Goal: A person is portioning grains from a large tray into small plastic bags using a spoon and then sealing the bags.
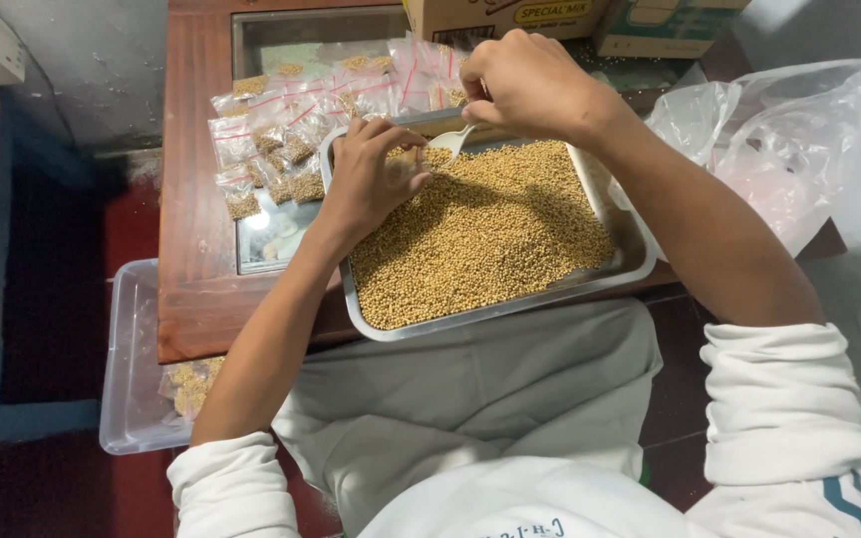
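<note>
Seeds spooned over a steel tray

A white spoon (450,140) is gripped by the right hand (525,85), bowl pointed toward the left hand (376,179), pinched on a small bag (409,159).

small filled packets (281,139), cardboard boxes (505,18) behind

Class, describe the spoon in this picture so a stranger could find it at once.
Find the rectangular metal tray of small yellow-brown seeds on the brown wooden table. At its far rim, the right hand holds a small white plastic spoon, the only white utensil there.
</note>
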